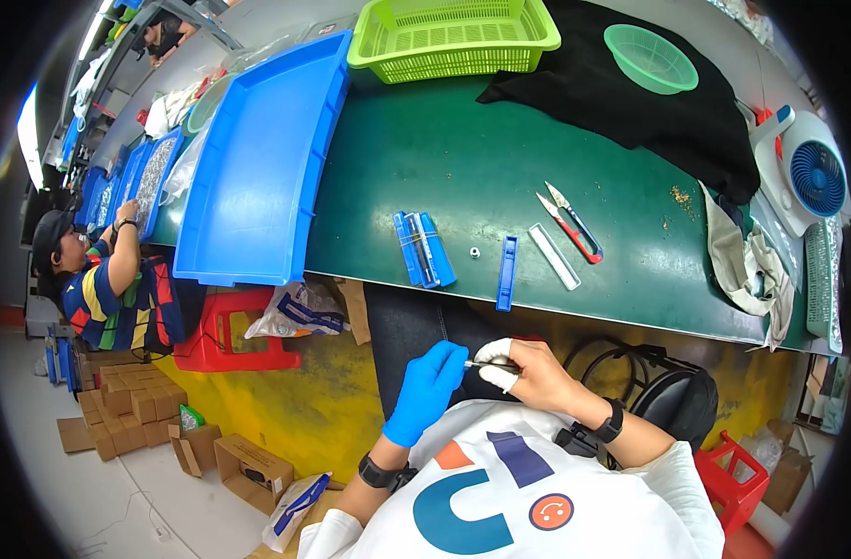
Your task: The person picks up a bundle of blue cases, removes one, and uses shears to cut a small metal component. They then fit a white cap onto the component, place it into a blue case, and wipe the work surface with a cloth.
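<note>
Over my lap, in front of the table edge, my left hand [430,387] in a blue glove and my right hand [535,374] with white finger cots meet. Both are closed in a pinch on a thin, dark, metallic rod-like piece [472,364]; its exact kind is too small to make out. On the table ahead lie a rubber-banded bundle of blue pieces [424,250], a small silvery part [474,252] and a narrow blue plastic case [507,273]. To their right are a slim white tray [554,256] and partly open thread snips [572,224] with red and blue handles.
A large blue tray [258,168] fills the table's left side. Farther back are a lime basket [453,63], black cloth [631,102] and green bowl [651,60]. A fan [803,172] stands right. A person [118,279] works at left, beside a red stool [234,331].
</note>
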`<state>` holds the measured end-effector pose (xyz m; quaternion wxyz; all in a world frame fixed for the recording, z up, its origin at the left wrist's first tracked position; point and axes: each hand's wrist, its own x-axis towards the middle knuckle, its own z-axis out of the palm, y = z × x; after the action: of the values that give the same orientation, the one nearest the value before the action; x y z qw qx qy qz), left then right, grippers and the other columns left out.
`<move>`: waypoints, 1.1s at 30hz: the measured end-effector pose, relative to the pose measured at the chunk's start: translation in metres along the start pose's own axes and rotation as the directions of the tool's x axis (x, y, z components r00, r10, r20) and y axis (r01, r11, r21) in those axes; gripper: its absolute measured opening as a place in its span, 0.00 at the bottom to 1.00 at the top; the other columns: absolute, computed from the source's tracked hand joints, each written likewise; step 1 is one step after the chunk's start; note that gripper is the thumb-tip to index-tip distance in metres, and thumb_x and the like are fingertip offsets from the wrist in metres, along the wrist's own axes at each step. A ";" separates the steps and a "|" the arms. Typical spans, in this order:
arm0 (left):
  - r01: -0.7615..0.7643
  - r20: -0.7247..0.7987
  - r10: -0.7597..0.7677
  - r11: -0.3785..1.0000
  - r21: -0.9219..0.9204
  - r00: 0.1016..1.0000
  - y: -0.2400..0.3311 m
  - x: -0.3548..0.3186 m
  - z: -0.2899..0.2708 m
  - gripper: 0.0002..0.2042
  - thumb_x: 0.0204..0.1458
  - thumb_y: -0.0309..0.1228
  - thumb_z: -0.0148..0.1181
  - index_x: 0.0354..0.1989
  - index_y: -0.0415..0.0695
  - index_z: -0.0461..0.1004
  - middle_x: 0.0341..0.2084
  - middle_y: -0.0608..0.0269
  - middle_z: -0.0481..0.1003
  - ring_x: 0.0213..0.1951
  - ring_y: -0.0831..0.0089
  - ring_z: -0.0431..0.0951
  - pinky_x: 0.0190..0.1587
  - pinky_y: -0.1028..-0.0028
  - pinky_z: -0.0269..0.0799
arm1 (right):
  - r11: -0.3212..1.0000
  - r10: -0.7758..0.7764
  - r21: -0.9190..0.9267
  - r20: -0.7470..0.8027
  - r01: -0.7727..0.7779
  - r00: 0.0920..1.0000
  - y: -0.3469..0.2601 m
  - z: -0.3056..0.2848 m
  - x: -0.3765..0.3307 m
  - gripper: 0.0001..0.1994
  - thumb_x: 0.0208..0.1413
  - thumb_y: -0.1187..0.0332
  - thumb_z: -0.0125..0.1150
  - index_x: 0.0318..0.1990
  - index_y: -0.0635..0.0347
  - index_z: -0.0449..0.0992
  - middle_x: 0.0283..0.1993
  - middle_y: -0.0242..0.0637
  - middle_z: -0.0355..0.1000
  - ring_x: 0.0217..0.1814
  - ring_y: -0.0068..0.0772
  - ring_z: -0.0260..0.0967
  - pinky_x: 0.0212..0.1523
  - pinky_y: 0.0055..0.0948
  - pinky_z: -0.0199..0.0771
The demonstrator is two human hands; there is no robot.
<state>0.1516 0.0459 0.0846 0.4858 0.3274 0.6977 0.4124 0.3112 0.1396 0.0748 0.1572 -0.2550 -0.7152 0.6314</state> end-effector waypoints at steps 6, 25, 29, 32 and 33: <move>-0.181 0.104 0.161 0.956 0.233 0.982 0.009 -0.006 -0.001 0.06 0.51 0.28 0.55 0.33 0.38 0.72 0.21 0.67 0.71 0.26 0.84 0.68 0.29 0.82 0.65 | 0.935 0.236 0.249 0.089 -0.251 0.968 0.008 -0.007 0.000 0.07 0.51 0.70 0.57 0.37 0.60 0.73 0.27 0.34 0.70 0.25 0.27 0.67 0.28 0.25 0.66; -0.085 0.069 0.083 0.996 0.020 0.994 0.004 -0.004 -0.002 0.05 0.51 0.26 0.55 0.32 0.38 0.72 0.22 0.69 0.71 0.27 0.86 0.66 0.29 0.84 0.63 | 0.986 0.061 0.154 0.003 -0.060 0.998 0.008 0.006 -0.002 0.10 0.55 0.69 0.54 0.43 0.63 0.70 0.26 0.32 0.68 0.29 0.20 0.66 0.31 0.22 0.66; -0.061 0.061 0.060 0.998 0.004 0.996 0.005 -0.004 -0.002 0.06 0.51 0.28 0.55 0.32 0.38 0.73 0.22 0.67 0.71 0.26 0.85 0.66 0.29 0.82 0.65 | 0.967 0.047 0.235 0.203 -0.095 0.978 0.015 -0.002 0.001 0.09 0.55 0.69 0.54 0.41 0.64 0.70 0.29 0.30 0.69 0.30 0.17 0.65 0.30 0.21 0.65; -0.050 0.052 0.051 0.999 -0.015 0.997 0.002 -0.003 -0.003 0.06 0.52 0.29 0.55 0.32 0.38 0.73 0.21 0.67 0.71 0.25 0.85 0.66 0.29 0.81 0.66 | 0.983 0.058 0.174 0.043 -0.065 0.997 0.006 0.004 0.000 0.08 0.55 0.69 0.53 0.39 0.63 0.71 0.28 0.34 0.70 0.28 0.21 0.66 0.29 0.23 0.66; -0.047 0.044 0.048 0.999 -0.025 0.998 0.001 -0.003 -0.004 0.06 0.52 0.29 0.55 0.32 0.38 0.73 0.21 0.67 0.71 0.25 0.85 0.66 0.29 0.81 0.65 | 0.989 0.060 0.141 -0.040 -0.053 0.997 0.003 0.005 0.000 0.07 0.55 0.69 0.53 0.38 0.63 0.71 0.27 0.35 0.71 0.27 0.23 0.67 0.29 0.24 0.66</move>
<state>0.1489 0.0432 0.0873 0.4949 0.3473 0.6738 0.4248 0.3087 0.1359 0.0714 0.1723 -0.2772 -0.6580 0.6786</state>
